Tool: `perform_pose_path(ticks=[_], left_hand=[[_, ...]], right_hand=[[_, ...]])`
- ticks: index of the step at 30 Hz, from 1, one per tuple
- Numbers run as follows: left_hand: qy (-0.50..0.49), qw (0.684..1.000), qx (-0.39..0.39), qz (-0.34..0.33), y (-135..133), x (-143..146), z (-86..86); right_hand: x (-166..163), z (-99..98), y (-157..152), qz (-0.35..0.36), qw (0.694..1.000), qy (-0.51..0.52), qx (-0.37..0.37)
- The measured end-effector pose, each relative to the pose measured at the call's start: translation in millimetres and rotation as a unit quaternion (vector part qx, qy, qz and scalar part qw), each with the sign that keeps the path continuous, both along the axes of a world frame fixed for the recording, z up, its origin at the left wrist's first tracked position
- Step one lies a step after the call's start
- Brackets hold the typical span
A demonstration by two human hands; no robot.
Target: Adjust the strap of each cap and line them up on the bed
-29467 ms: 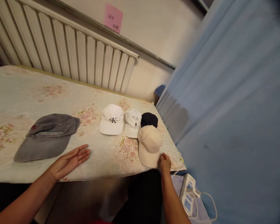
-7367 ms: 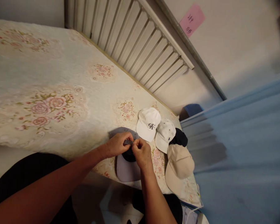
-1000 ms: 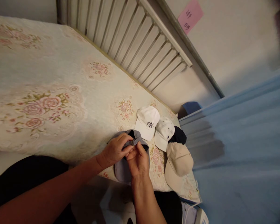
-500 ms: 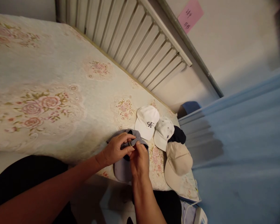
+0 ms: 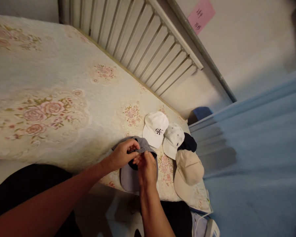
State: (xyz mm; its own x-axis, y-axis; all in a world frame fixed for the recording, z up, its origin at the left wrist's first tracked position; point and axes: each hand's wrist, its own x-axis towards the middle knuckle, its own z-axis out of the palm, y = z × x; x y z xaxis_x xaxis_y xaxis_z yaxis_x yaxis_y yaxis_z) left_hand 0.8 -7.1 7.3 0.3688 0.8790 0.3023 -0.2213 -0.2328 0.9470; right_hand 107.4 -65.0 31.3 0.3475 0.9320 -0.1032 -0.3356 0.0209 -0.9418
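Observation:
A grey baseball cap [image 5: 128, 179] lies at the front edge of the bed or table, its brim toward me and its back opening upward. My left hand [image 5: 125, 153] pinches the cap's back strap [image 5: 138, 150] from the left. From the right, my right hand [image 5: 147, 166] grips the other end of that strap, fingers closed. Part of the strap and its buckle are hidden by my fingers. Just beyond the grey cap sits a white cap [image 5: 156, 127] with black "CK" letters.
Right of it are a white patterned cap [image 5: 174, 138], a black cap [image 5: 188, 143] and a beige cap [image 5: 189, 169]. A floral cover [image 5: 98, 108] spreads left. A metal rail [image 5: 138, 42] runs behind; a blue curtain [image 5: 256, 158] hangs right. A white device [image 5: 212, 227] sits low right.
My left fingers have shifted slightly along the strap, and the metal buckle seen before is now mostly covered. The grey cap stays in place.

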Motion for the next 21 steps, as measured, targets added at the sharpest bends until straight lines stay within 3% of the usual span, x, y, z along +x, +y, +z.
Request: perform_pose_path(ticks=[7, 16, 21], left_hand=[[-0.14, 0.974, -0.08, -0.16, 0, 0, 1.7], [-0.138, 0.969, -0.095, -0.18, 1, -3, 7.4], [-0.075, 0.984, -0.072, -0.144, 1, -10, 14.2]], right_hand=[[0, -1.7, 2, -0.011, 1.0, -0.02, -0.021], [1, 1.6, 2, -0.03, 0.998, -0.035, -0.041], [0, 2.2, 2, -0.032, 0.998, -0.044, -0.043]])
